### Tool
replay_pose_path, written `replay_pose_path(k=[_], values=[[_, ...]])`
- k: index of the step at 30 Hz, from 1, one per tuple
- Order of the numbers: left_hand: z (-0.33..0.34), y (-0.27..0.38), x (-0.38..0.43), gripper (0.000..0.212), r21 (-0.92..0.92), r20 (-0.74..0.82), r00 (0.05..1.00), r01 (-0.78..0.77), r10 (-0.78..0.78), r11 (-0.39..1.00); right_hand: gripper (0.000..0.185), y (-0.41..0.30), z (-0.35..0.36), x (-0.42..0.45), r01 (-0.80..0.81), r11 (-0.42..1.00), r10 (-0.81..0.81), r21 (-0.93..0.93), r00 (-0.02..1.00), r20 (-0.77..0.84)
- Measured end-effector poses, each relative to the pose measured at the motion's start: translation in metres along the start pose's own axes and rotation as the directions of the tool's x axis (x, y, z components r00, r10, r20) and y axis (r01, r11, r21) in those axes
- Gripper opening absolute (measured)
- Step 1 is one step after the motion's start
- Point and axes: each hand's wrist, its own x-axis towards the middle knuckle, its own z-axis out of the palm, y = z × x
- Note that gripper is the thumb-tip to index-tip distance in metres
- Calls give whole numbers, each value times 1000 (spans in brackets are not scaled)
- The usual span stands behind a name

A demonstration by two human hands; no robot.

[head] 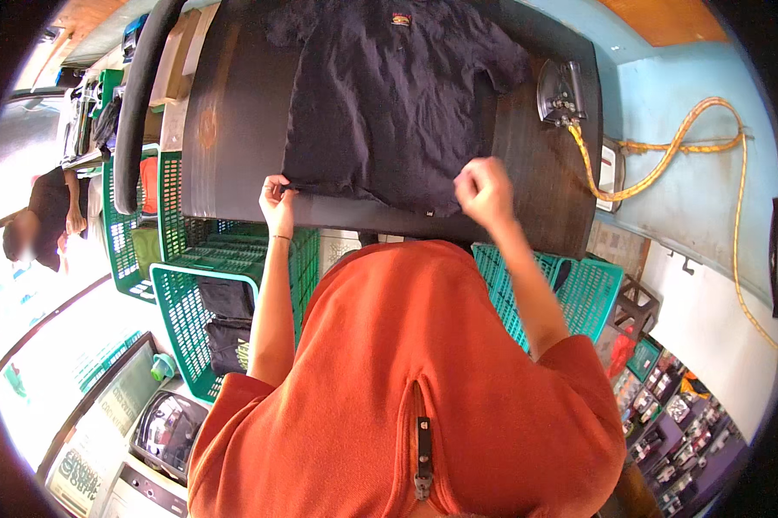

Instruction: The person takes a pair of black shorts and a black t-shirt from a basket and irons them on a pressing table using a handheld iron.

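Note:
A dark short-sleeved T-shirt (382, 110) lies spread on a dark padded ironing table (240, 129), its collar end away from me and its hem near the front edge. A small printed emblem shows high on the chest, and wrinkles run down the body. My left hand (277, 197) pinches the left corner of the hem. At the right corner, my blurred right hand (486, 191) has curled fingers against the fabric; whether they grip it is hard to see. A steam iron (561, 94) rests on the table's far right side, beyond the right sleeve.
A yellow hose (670, 171) loops from the iron along the blue wall. Green plastic baskets (162, 324) stand left, one holding folded dark clothes (227, 324); another basket (592, 291) sits below right. A padded sleeve arm (139, 116) rises at left. A person (46, 217) is farther left.

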Motion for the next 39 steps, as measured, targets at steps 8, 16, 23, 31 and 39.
replay_pose_path(k=[8,16,23,31,39], values=[[-10,-10,5,33,198,-53,998,35,-25,980,53,-24,67,-95,-182,919,184,-350,983,-28],[-13,-15,6,27,219,-40,998,57,-50,974,36,-30,80,-106,-223,936,176,-272,967,-185],[-19,-8,11,22,269,-65,996,70,-54,961,24,-25,73,-95,-340,940,292,6,798,-527],[-12,14,-2,17,815,-208,938,10,276,580,40,7,33,-73,-620,692,702,370,458,-545],[-19,15,-22,22,276,-76,996,-21,44,961,39,-24,-21,-61,-322,856,514,404,608,-605]])
